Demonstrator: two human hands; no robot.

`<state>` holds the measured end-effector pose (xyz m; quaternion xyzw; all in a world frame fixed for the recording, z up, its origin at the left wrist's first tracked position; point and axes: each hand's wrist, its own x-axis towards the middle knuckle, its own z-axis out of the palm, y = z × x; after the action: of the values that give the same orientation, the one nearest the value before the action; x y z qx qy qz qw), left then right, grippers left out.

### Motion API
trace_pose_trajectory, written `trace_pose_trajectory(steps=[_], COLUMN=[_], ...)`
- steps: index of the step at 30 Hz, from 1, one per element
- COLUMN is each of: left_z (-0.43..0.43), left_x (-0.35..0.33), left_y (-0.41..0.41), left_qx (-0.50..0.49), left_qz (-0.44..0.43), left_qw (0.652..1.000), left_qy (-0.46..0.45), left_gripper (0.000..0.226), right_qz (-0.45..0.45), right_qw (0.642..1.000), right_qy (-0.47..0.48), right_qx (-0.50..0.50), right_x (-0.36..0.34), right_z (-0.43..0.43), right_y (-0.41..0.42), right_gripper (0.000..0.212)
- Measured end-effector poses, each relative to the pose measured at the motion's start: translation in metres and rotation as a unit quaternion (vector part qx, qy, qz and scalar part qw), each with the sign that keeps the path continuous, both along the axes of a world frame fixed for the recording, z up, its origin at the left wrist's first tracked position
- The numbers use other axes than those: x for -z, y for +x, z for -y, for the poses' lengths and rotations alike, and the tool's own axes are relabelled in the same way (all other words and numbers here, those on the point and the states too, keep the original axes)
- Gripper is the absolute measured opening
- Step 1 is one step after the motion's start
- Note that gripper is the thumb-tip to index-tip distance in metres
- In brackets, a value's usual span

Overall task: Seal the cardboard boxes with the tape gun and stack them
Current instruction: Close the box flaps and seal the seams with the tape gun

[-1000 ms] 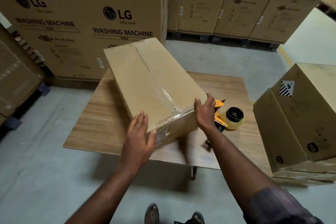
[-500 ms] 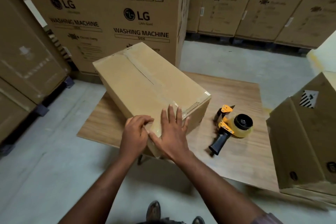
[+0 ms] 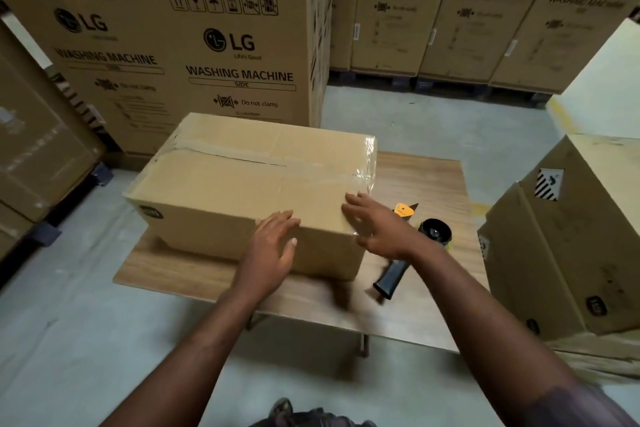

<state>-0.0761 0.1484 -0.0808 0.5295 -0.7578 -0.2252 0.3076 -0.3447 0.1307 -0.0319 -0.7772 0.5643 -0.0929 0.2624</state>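
Brown rectangular cardboard box (image 3: 242, 191) sits on the wooden tabletop (image 3: 426, 177), covering the left + centre part, overhanging the left edge a bit. Long axis runs L-R, roughly parallel to the tabletop's near edge. It lies straight ahead of both hands.

Clear tape strip (image 3: 363, 177) runs along the top seam and wraps over the box's right end. Top looks sealed, far as I can see; left end of the strip is hard to read.

Left hand (image 3: 273, 246): open, fingers straight, flat over the box's near top edge, about mid-length. Right hand (image 3: 377, 225): open, fingers spread, on the near-right top corner by the tape end. Neither grips anything.

Yellow/black tape gun w/ black handle (image 3: 434, 236) lies on the tabletop just right of the box, partly behind the right wrist. Right hand is nearer it.

Another brown cardboard box (image 3: 568, 246) stands off the tabletop's right edge, prob the stack.

Judgement: both hands are bunched on the box's right half. To lift, the left needs to shift toward the left end so the hands straddle the long axis, then swing right.
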Motion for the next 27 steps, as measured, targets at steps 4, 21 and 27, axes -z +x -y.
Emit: trace_pose_trajectory(steps=[4,21,27], left_z=[0.021,0.093,0.081], left_x=[-0.002,-0.015,-0.010], left_y=[0.005,0.189,0.177], left_qx=[-0.041,-0.225,-0.241], left_qz=[0.027,0.218,0.179], left_qw=[0.999,0.944,0.947], left_qy=[0.009,0.107,0.114], left_gripper=[0.041,0.061,0.070], right_qz=[-0.055,-0.157,-0.072], right_qw=[0.992,0.971,0.971], right_qy=[-0.095,-0.020,-0.038], right_qx=[0.064,0.178,0.226], right_x=[0.012,0.028,0.040], right_z=[-0.021,0.043,0.041], right_y=[0.040,0.053,0.078], right_gripper=[0.053,0.095,0.091])
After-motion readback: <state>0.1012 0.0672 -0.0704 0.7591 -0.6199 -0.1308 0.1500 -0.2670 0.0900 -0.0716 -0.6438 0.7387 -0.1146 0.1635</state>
